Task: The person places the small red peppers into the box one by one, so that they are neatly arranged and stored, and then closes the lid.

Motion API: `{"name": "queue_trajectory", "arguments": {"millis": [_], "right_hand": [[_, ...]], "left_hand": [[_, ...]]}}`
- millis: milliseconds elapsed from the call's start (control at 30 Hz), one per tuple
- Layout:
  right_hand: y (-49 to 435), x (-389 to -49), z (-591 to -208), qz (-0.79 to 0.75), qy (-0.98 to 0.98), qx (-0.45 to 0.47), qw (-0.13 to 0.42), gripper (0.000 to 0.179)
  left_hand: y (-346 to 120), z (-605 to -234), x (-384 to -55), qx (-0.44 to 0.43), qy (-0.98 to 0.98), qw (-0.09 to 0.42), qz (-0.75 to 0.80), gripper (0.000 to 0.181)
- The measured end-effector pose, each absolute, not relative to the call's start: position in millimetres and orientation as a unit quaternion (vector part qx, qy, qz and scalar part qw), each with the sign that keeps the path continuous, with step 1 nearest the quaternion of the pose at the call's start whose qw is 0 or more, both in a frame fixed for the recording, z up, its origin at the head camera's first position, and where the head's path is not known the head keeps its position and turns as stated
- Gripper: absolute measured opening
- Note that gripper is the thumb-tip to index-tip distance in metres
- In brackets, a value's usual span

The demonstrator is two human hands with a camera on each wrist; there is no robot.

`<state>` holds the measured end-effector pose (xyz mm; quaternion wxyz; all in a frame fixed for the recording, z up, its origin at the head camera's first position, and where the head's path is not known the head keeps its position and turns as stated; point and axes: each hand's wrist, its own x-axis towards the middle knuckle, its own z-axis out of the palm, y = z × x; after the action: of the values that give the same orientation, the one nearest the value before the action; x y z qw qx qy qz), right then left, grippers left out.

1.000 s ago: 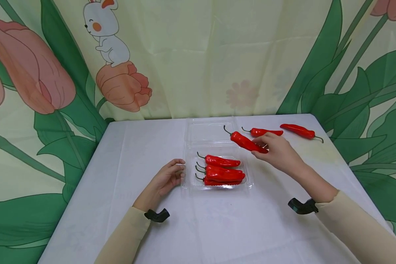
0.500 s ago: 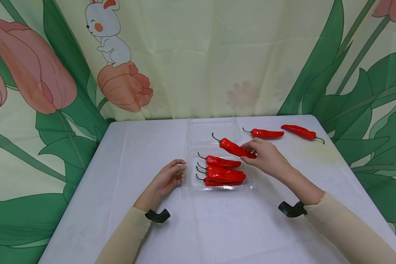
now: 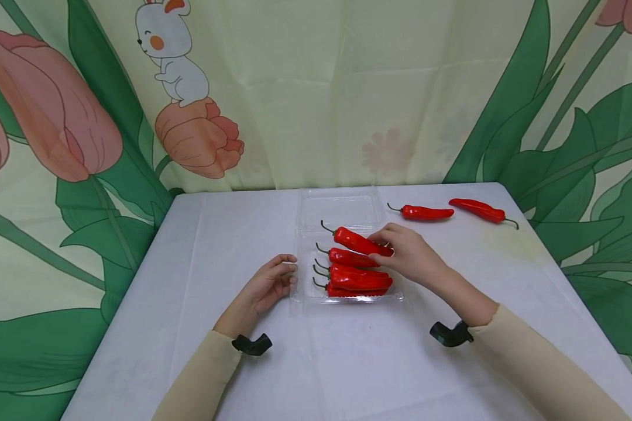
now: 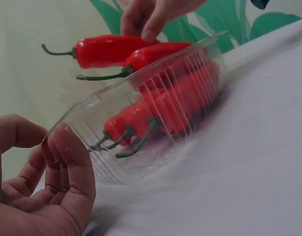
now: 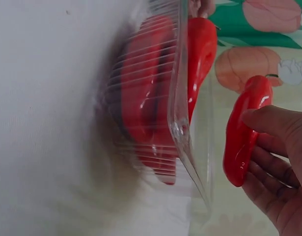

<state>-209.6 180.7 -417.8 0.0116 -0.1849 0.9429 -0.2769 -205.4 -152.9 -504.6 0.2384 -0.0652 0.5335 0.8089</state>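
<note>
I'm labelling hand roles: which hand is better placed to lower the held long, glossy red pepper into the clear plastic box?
Right, I'd say: the right hand holds the long, glossy red pepper over the open clear plastic box, while the left hand pinches the box's left edge.

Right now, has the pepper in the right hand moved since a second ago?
Yes: that pepper has shifted left in the head view, farther over the clear container.

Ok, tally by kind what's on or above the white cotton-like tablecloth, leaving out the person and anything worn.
Rectangular clear plastic box with open lid: 1
Glossy long red peppers with green stems: 7 (4 in the box, 1 in the right hand, 2 on the tablecloth)
Total: 8
</note>
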Motion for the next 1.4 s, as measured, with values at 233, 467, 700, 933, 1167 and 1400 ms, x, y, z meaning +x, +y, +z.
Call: {"name": "queue_trajectory", "arguments": {"millis": [233, 467, 700, 933, 1167, 1400], "right_hand": [[171.1, -212.7, -431.4, -0.255, 0.945, -0.204, 0.022, 0.041], [168.7, -212.6, -439.4, -0.217, 0.948, -0.230, 0.020, 0.040], [169.5, -209.9, -438.5, -0.212, 0.947, -0.235, 0.056, 0.040], [173.2, -204.9, -436.5, -0.218, 0.944, -0.234, 0.085, 0.042], [178.0, -204.2, -436.8, -0.237, 0.941, -0.233, 0.069, 0.034], [179.6, -206.2, -437.9, -0.244, 0.938, -0.239, 0.054, 0.033]], "left_hand": [[-153.0, -507.2, -206.8, -0.072, 0.524, 0.243, 0.813, 0.017], [-153.2, -508.6, -207.1, -0.071, 0.528, 0.240, 0.812, 0.018], [-152.9, -508.9, -207.1, -0.086, 0.527, 0.239, 0.811, 0.019], [-153.5, -509.1, -207.0, -0.070, 0.523, 0.242, 0.814, 0.018], [-153.6, -508.8, -206.8, -0.066, 0.521, 0.242, 0.816, 0.016], [-153.5, -508.5, -206.1, -0.068, 0.516, 0.244, 0.818, 0.018]]}}
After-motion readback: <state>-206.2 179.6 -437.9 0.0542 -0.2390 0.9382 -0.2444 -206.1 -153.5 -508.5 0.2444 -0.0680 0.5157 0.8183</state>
